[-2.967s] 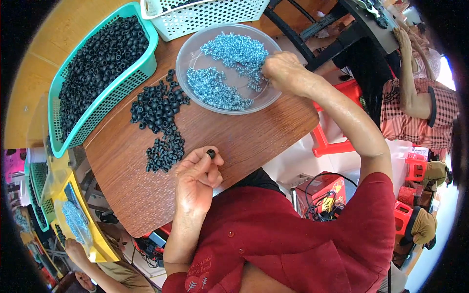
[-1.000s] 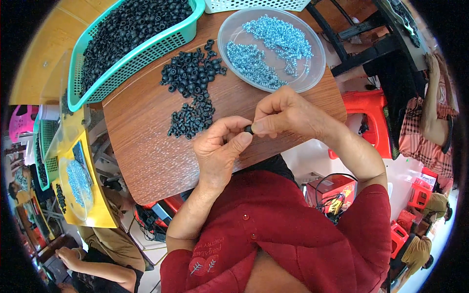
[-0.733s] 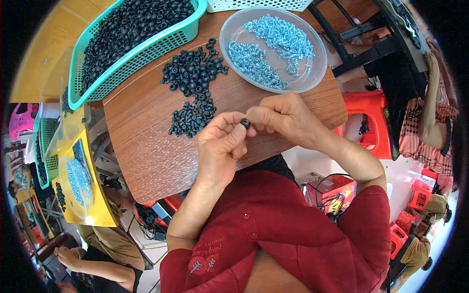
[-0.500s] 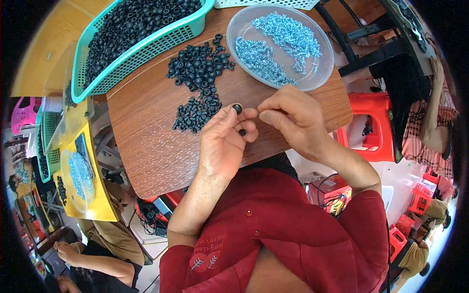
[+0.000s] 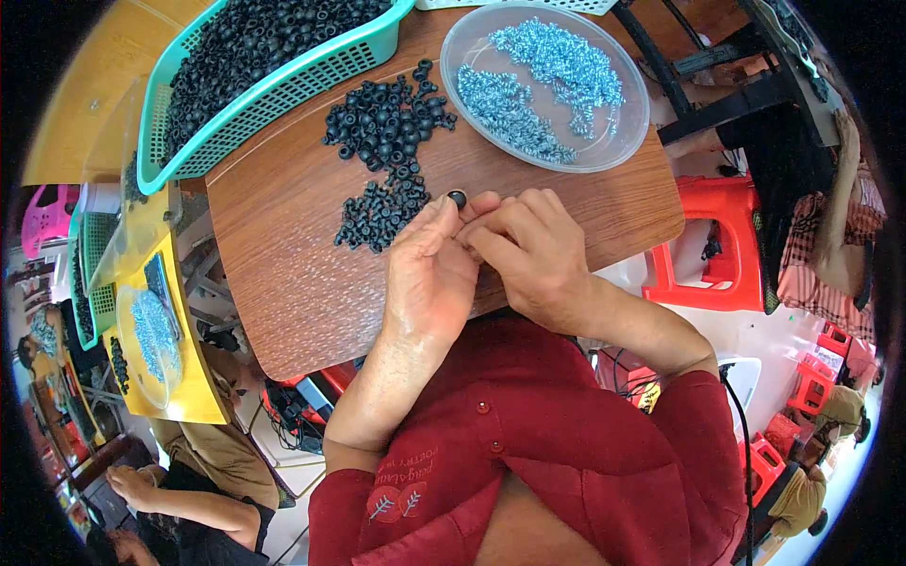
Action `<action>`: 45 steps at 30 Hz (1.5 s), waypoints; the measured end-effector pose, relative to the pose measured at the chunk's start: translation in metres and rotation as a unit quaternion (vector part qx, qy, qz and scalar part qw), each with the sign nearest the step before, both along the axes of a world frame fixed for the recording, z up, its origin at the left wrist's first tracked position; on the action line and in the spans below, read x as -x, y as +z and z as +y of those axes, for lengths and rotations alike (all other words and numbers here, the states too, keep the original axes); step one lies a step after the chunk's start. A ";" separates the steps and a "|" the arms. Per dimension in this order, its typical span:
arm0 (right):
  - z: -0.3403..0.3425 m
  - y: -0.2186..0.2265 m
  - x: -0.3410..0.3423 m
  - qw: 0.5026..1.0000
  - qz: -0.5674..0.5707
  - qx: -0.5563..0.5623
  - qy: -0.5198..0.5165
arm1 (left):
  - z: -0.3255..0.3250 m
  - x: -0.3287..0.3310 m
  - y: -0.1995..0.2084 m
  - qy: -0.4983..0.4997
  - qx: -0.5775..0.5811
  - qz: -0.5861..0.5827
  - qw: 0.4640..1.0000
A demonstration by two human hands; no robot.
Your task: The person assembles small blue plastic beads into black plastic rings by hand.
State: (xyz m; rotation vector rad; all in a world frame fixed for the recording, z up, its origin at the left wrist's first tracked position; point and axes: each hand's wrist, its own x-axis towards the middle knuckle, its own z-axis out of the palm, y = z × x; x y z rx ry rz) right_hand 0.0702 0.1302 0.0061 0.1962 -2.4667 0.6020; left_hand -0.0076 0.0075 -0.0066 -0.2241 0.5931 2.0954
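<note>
Palm up over the near part of the table, my left hand (image 5: 429, 269) pinches a round black plastic cap (image 5: 457, 198) at its thumb tip. My right hand (image 5: 536, 253) is closed, its fingertips pressed together against the left fingers. Whatever sits between those fingertips is hidden. Beyond my left hand lie a heap of small black ring-like pieces (image 5: 379, 215) and, farther back, a heap of larger round black caps (image 5: 385, 123). A clear round tub (image 5: 638, 113) at the far right holds two heaps of small shiny blue springs (image 5: 562, 66).
A teal basket (image 5: 274, 102) full of black pieces stands at the table's (image 5: 283, 292) far left. Off to the left is a yellow table (image 5: 193, 363) with another tub. A red stool (image 5: 708, 292) stands at the right. A co-worker's arm (image 5: 203, 509) shows at lower left.
My right hand has moved left and closed in on my left fingers. The small dark piece seen earlier at the left fingers is now covered. The round cap stays in the left pinch.
</note>
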 end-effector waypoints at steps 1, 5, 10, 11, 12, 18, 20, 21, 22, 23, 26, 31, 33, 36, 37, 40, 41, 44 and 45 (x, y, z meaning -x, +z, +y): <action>0.000 0.001 0.000 1.000 -0.001 0.013 -0.001 | -0.001 0.000 0.001 0.000 0.000 0.000 1.000; 0.003 0.000 0.001 0.994 0.041 0.099 0.013 | -0.003 -0.001 0.011 0.002 0.005 0.034 0.999; 0.008 0.014 -0.010 0.908 -0.081 0.409 -0.026 | -0.007 -0.002 0.009 0.021 0.052 0.107 0.993; 0.008 0.015 -0.011 0.909 -0.078 0.409 -0.028 | -0.009 -0.003 0.008 0.015 0.061 0.124 0.990; 0.008 0.015 -0.013 0.866 -0.096 0.491 -0.022 | -0.010 -0.004 0.008 0.010 0.070 0.140 0.988; 0.006 0.016 -0.013 0.774 -0.115 0.623 0.014 | -0.010 -0.011 0.014 0.003 0.086 0.153 0.984; 0.006 0.016 -0.013 0.763 -0.112 0.636 0.029 | -0.010 -0.012 0.015 0.005 0.098 0.167 0.981; 0.007 0.012 -0.012 0.804 -0.095 0.586 0.029 | -0.010 -0.013 0.016 0.004 0.098 0.168 0.981; 0.008 0.009 -0.012 0.841 -0.079 0.534 0.029 | -0.010 -0.014 0.017 0.009 0.102 0.168 0.980; 0.007 0.008 -0.012 0.841 -0.077 0.534 0.029 | -0.010 -0.014 0.017 0.015 0.106 0.169 0.980; 0.004 0.007 -0.011 0.868 -0.046 0.495 0.012 | -0.009 -0.015 0.016 0.019 0.101 0.177 0.979; 0.005 0.004 -0.013 0.922 -0.044 0.383 -0.007 | -0.010 -0.015 0.017 0.036 0.100 0.180 0.978; 0.005 0.005 -0.013 0.934 -0.032 0.355 -0.009 | -0.010 -0.015 0.018 0.038 0.104 0.182 0.977; 0.006 0.010 -0.011 0.953 -0.005 0.303 -0.007 | -0.010 -0.015 0.019 0.043 0.111 0.197 0.973; 0.006 0.011 -0.010 0.960 0.009 0.280 -0.002 | -0.009 -0.016 0.019 0.046 0.115 0.202 0.971; 0.002 0.009 -0.009 0.970 0.034 0.239 -0.023 | -0.009 -0.017 0.020 0.050 0.120 0.206 0.970; 0.001 0.010 -0.009 0.970 0.034 0.239 -0.023 | -0.009 -0.017 0.021 0.053 0.121 0.204 0.970; 0.000 0.012 -0.009 0.982 0.065 0.174 -0.038 | -0.009 -0.018 0.022 0.061 0.119 0.203 0.970; 0.002 0.012 -0.010 0.985 0.060 0.159 -0.035 | -0.010 -0.019 0.022 0.061 0.119 0.203 0.970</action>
